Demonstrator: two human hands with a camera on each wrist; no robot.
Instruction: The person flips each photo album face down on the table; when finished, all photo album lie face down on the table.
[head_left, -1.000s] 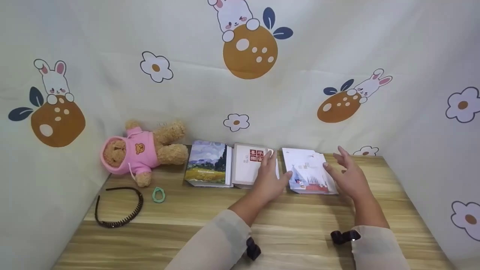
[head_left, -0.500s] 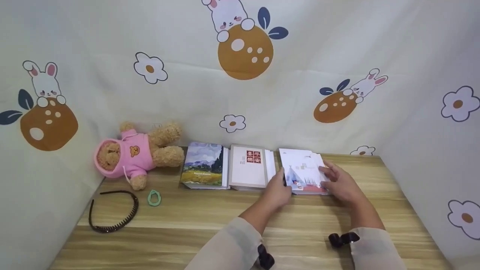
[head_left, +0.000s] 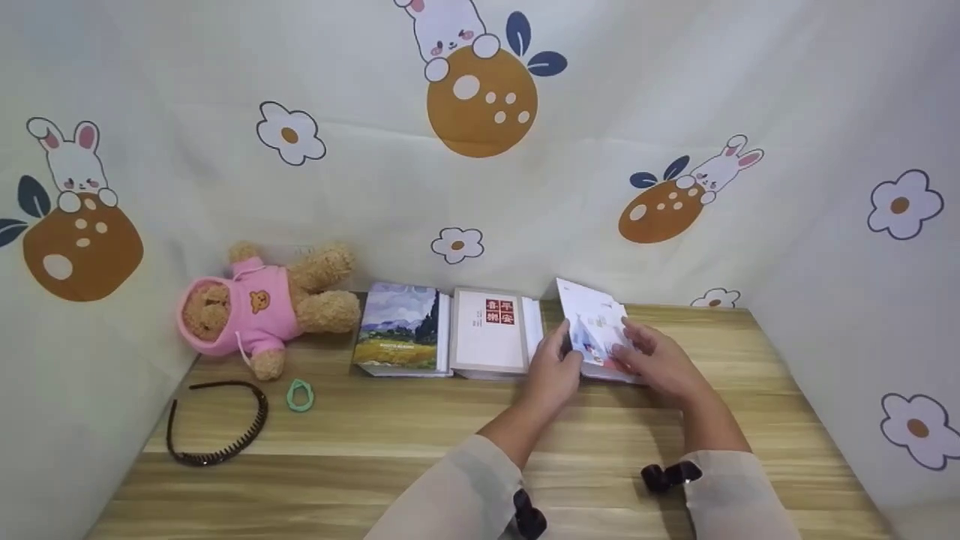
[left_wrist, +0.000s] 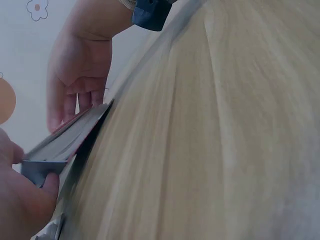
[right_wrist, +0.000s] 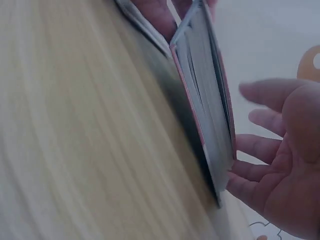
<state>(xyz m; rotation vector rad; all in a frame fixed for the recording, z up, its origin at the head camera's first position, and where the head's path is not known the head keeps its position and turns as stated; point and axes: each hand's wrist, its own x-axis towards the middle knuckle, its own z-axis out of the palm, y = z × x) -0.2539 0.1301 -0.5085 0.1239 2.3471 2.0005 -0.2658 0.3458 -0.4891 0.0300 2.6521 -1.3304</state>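
Compared with half a second ago, the white album (head_left: 591, 311) is no longer flat: its left side is lifted, and the fingers on its right reach further over the cover.

At far left of the frame, a teddy bear (head_left: 266, 300) in a pink hoodie lies on its back, head to the left, with a dark headband (head_left: 210, 458) and a small green ring (head_left: 301, 408) below it on the table (head_left: 420, 427). Left of center come a landscape album (head_left: 401, 330) and, just beside it, a beige album (head_left: 487, 337) with red squares (both closed, covers up).

Right of center, the left hand (head_left: 553, 367) grips the white album's spine, its thumb pressed to the spine and fingers curled behind. That album is tilted, its right edge low, close to the table. Further right, the right hand (head_left: 664, 360) is loosely spread; fingertips touch the free edge, while the thumb seems to stand off the cover.

I judge the hold one-sided: with the spine pinched and the page side barely supported, the covers could fall open or the album swing downward. Pulling left too soon might also bump the beige album.
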